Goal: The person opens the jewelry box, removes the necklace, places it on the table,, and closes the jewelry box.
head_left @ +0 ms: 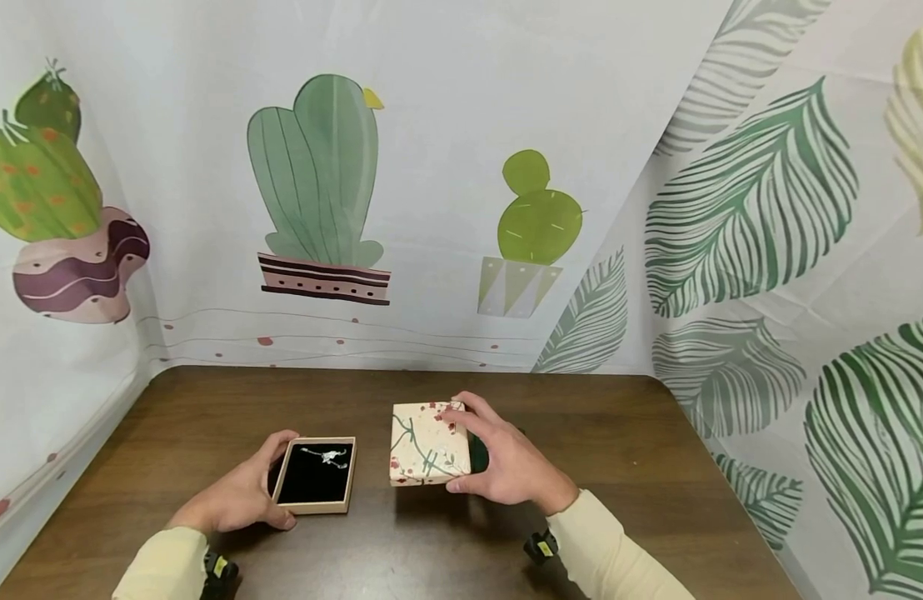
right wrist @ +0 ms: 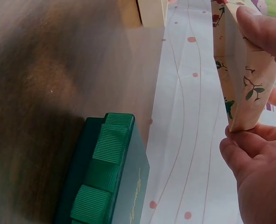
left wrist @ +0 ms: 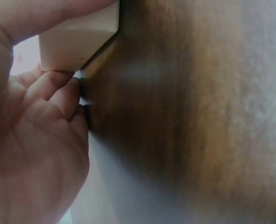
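A shallow cream box (head_left: 326,507) with a black lining stands on the table at left. On the lining lies a piece of silver jewellery (head_left: 332,457) with a thin chain. My left hand (head_left: 240,493) grips this box from its left side, thumb at the front corner and fingers at the back. My right hand (head_left: 512,461) holds a cream lid (head_left: 426,446) with red blossoms and green twigs, pinched between thumb and fingers. In the right wrist view the lid's hollow side shows, raised off the table.
A dark green box (right wrist: 138,182) with ribbed ribbon and gold script stands on the brown wooden table (head_left: 619,500), partly hidden under the lid and right hand in the head view. Behind the table hangs a white cloth (head_left: 446,167) printed with cacti and leaves.
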